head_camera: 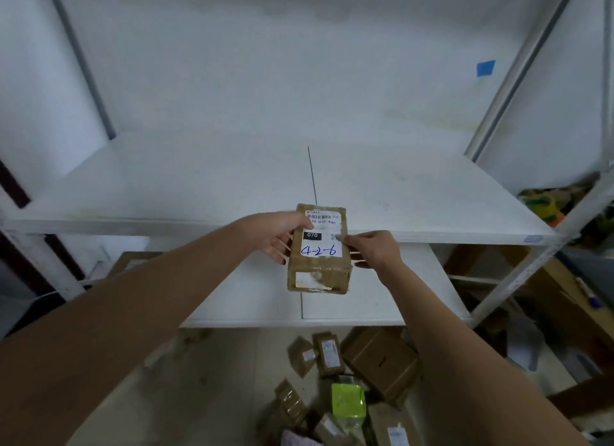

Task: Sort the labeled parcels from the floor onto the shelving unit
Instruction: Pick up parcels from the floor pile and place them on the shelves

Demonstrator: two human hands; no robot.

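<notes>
Parcel, brown cardboard with a white label hand-marked 4-2-6, is held at the frame's centre, over the front edge of the upper shelf. The left hand grips its 9 o'clock side, thumb on the label; the right hand pinches its 3 o'clock side. It seems lifted clear of the board, though that is hard to judge. At 6 o'clock, loose parcels lie on the floor.

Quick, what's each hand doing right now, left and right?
Left hand: gripping the left side of the cardboard parcel marked 4-2-6.
Right hand: holding the parcel's right side, thumb on its label.
</notes>
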